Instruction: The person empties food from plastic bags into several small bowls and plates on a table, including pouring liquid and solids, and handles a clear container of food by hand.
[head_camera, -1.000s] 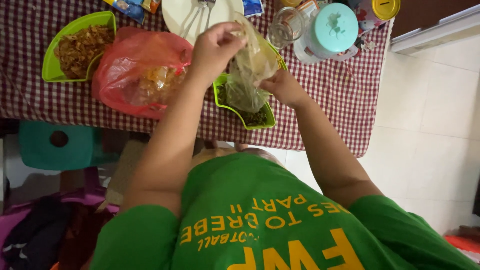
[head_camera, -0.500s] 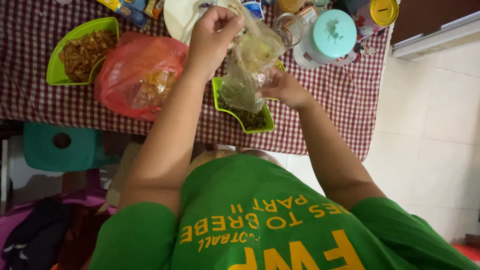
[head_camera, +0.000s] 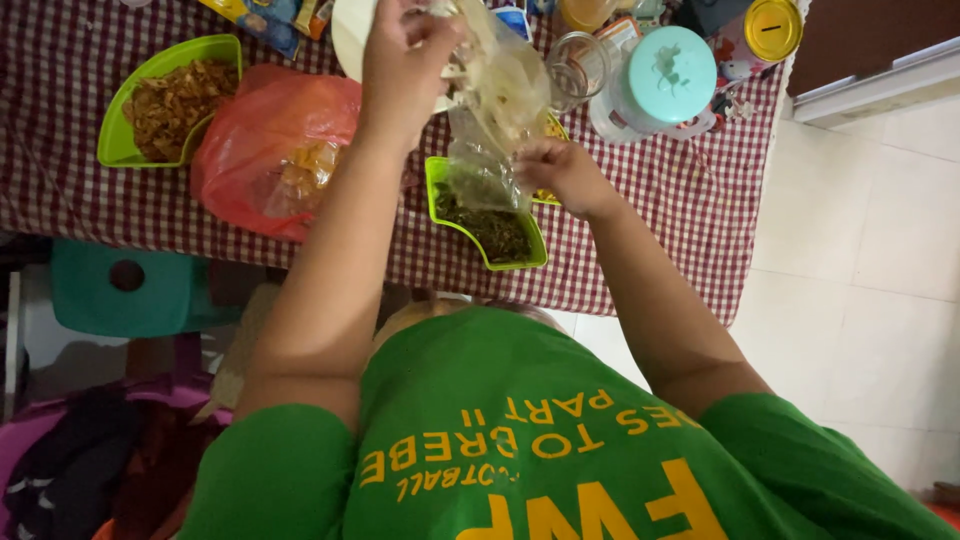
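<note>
My left hand (head_camera: 400, 70) is raised over the table and pinches the top of a clear plastic bag (head_camera: 500, 100). My right hand (head_camera: 560, 175) grips the lower part of that bag. The bag hangs stretched between both hands, its mouth down over a green curved dish (head_camera: 436, 200). Dark cooked greens (head_camera: 497, 232) lie in the dish, and a few cling inside the bag.
The table has a red-and-white checked cloth (head_camera: 650, 200). On it are a red plastic bag (head_camera: 250, 150), a green dish of brown fried food (head_camera: 115, 150), a white plate (head_camera: 345, 30), a glass jar (head_camera: 575, 65), a teal-lidded container (head_camera: 665, 75) and a yellow-lidded tin (head_camera: 772, 28). A teal stool (head_camera: 120, 290) stands below, with white floor tiles (head_camera: 870, 250) at right.
My left hand has lifted the top of the bag higher and further from me. The bag has stretched and emptied, and more greens lie in the dish.
</note>
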